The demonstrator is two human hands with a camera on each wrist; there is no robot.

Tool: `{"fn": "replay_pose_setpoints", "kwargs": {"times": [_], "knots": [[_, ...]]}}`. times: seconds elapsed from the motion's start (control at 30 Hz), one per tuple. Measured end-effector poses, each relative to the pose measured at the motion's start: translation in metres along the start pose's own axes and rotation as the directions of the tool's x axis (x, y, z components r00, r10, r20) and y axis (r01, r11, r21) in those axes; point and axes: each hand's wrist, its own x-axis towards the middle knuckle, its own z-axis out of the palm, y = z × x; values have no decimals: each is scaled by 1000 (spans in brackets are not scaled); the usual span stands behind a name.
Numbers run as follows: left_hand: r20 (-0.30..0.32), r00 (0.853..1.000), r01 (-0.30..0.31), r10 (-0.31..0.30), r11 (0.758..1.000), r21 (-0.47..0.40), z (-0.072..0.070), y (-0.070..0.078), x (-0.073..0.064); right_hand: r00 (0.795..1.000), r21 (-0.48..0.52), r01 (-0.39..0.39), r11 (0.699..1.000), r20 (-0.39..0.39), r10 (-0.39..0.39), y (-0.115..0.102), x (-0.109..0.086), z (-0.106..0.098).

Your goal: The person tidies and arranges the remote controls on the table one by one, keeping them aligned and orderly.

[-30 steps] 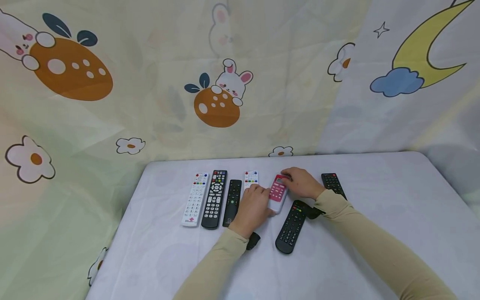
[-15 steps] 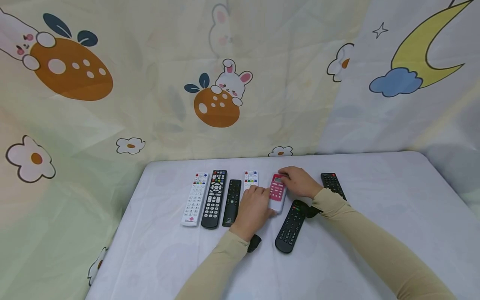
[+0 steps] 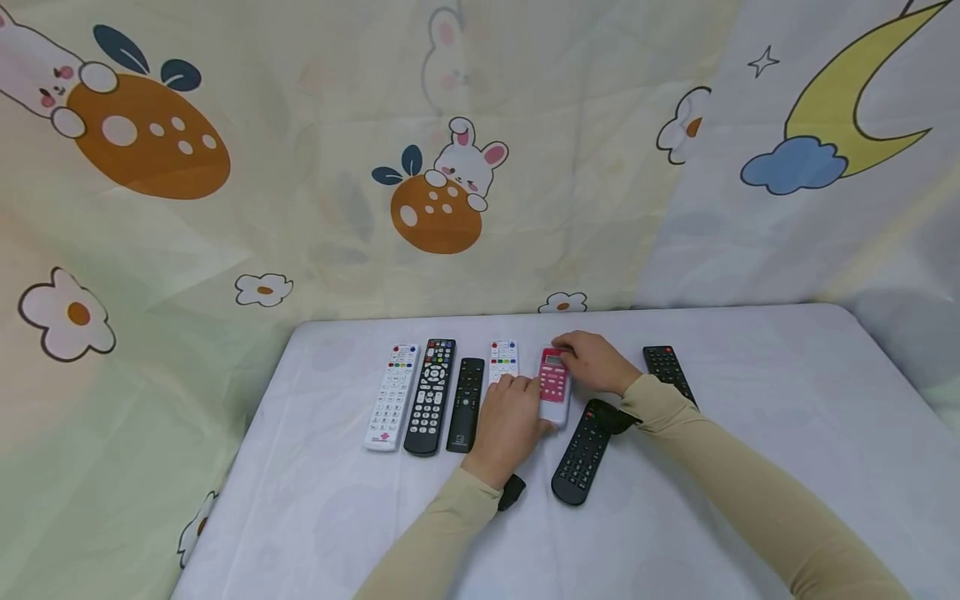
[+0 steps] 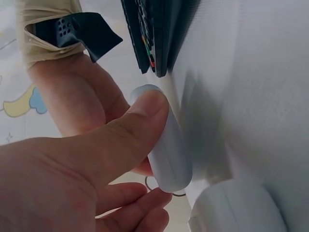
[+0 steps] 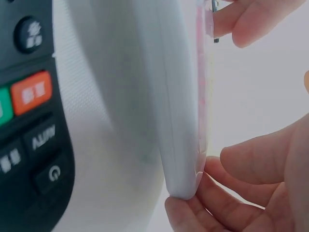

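A pink-and-white remote control (image 3: 553, 385) lies between my hands on the white-covered table. My left hand (image 3: 506, 425) holds its near end and left side. The left wrist view shows the left thumb (image 4: 149, 102) pressed to the white remote end (image 4: 171, 166). At the far end, my right hand (image 3: 600, 364) has curled fingers around the remote's top. In the right wrist view, fingertips (image 5: 186, 212) touch the casing's end, while the right thumb stands off from it. A smaller white remote (image 3: 503, 358) lies partly hidden behind my left hand.
To the left, a white remote (image 3: 392, 398), a black remote (image 3: 430, 398) and a shorter black remote (image 3: 466, 404) form a row. Another black remote (image 3: 581, 454) lies slanted below my right wrist. One more (image 3: 667, 371) sits partly behind the right sleeve. A patterned cloth (image 3: 337, 208) hangs behind.
The pink-and-white remote has turned straighter, its far end shifting slightly left. My right hand has moved a little left with it. The left hand has barely moved.
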Motion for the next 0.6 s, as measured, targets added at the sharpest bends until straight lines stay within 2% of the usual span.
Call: {"fn": "replay_pose_setpoints", "kwargs": {"times": [0.27, 0.6], "knots": [[-35, 999, 38, -38, 999, -13, 3, 4, -3, 999, 1, 46, 999, -26, -46, -2, 4, 2], [-76, 996, 50, -53, 998, -42, 5, 8, -9, 999, -8, 23, 1000, 27, -23, -7, 7, 4]]}}
